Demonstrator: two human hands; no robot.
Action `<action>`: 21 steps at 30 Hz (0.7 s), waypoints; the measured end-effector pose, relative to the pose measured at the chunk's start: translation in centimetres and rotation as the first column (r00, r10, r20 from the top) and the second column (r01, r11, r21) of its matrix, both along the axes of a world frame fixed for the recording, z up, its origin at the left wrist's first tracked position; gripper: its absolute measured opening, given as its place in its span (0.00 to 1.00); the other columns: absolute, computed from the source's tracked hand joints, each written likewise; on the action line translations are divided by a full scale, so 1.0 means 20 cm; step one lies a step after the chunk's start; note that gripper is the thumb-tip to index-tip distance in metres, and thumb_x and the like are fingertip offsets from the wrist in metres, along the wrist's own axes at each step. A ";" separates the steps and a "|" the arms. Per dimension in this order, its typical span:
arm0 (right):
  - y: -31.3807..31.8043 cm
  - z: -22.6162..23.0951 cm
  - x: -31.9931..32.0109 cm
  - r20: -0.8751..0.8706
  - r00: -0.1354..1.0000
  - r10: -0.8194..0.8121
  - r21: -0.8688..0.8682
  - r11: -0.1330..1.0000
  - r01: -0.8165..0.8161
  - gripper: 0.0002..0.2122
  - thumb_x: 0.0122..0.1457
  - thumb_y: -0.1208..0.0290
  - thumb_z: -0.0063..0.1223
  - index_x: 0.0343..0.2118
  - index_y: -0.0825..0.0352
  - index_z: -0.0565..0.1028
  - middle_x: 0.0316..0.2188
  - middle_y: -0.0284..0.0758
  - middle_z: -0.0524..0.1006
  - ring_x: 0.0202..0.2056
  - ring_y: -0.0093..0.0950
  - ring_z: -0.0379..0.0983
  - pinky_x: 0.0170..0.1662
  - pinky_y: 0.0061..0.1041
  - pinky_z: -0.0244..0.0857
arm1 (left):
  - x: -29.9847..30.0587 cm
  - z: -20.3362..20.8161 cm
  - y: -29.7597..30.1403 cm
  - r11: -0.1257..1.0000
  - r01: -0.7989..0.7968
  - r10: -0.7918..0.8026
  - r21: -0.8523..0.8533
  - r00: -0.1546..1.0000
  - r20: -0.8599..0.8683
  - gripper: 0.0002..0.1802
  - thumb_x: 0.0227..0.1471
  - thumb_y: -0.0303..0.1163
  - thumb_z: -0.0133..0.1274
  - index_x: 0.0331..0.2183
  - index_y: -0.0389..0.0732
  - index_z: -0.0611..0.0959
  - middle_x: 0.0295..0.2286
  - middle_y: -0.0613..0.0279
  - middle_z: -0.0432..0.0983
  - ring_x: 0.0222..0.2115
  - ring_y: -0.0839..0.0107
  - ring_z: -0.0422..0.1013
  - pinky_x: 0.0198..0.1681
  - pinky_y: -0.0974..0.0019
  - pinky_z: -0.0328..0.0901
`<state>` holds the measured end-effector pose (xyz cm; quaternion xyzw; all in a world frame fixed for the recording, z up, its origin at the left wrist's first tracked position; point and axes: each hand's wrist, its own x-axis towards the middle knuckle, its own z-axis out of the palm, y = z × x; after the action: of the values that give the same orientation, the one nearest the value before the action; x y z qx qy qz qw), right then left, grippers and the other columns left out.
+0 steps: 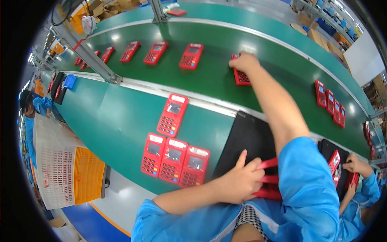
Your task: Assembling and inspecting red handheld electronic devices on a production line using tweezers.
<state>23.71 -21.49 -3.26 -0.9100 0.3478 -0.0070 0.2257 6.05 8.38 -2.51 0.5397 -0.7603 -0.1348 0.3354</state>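
My right hand point(246, 63) reaches across to the green conveyor belt, its fingers closed over the top end of a red payment terminal point(242, 78) with a dark keypad. Close to my body, my left hand point(244, 180) grips a red plastic casing point(269, 179), its thumb raised; my right sleeve hides part of that casing, so its full shape cannot be seen. Beneath lies a black mat point(246, 139). Left of the mat, three payment terminals point(173, 160) lie side by side, screens up, and a single terminal point(172, 115) sits just above them.
More red terminals point(191, 56) are spaced along the belt point(217, 34), with a group point(330, 103) farther right. A metal post point(86, 48) rises at left. A yellow crate point(86, 175) stands beside the table. At right, a co-worker's hands point(354, 165) handle a red device.
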 end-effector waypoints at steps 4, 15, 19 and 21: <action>0.15 0.39 -0.57 0.292 0.953 -0.083 0.597 0.794 -0.114 0.25 0.44 0.60 0.63 0.44 0.66 0.68 0.38 0.36 0.74 0.40 0.27 0.72 0.44 0.28 0.66 | 0.02 -0.03 -0.02 1.000 0.008 -0.008 0.012 0.998 0.063 0.17 0.32 0.41 0.61 0.29 0.43 0.82 0.37 0.58 0.67 0.50 0.49 0.59 0.47 0.18 0.44; 0.38 0.15 -1.84 0.310 0.909 -0.278 0.635 0.772 0.020 0.22 0.54 0.51 0.54 0.40 0.68 0.72 0.32 0.37 0.77 0.33 0.25 0.74 0.36 0.25 0.69 | -0.18 0.14 -0.32 0.949 0.313 -0.311 0.038 0.915 0.256 0.17 0.25 0.37 0.63 0.27 0.48 0.85 0.36 0.61 0.72 0.46 0.51 0.63 0.50 0.38 0.53; 0.40 0.23 -1.96 0.152 0.982 -0.113 0.293 0.954 0.064 0.31 0.61 0.43 0.30 0.43 0.70 0.75 0.40 0.52 0.71 0.47 0.48 0.65 0.52 0.39 0.59 | -0.23 0.18 -0.38 0.922 0.386 -0.383 0.039 0.891 0.245 0.18 0.24 0.39 0.63 0.27 0.50 0.84 0.33 0.65 0.73 0.40 0.55 0.65 0.42 0.51 0.57; 0.40 0.21 -2.03 0.187 0.962 -0.200 0.302 0.943 0.138 0.28 0.61 0.46 0.34 0.41 0.69 0.75 0.38 0.49 0.72 0.46 0.45 0.66 0.51 0.38 0.60 | -0.29 0.19 -0.42 0.909 0.415 -0.410 0.037 0.875 0.257 0.18 0.24 0.39 0.63 0.27 0.50 0.84 0.33 0.64 0.73 0.40 0.55 0.65 0.42 0.51 0.57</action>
<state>-16.93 -13.55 0.87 -0.8282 0.3960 -0.0744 0.3896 0.27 -0.10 1.39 0.3750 -0.8962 -0.1241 0.2022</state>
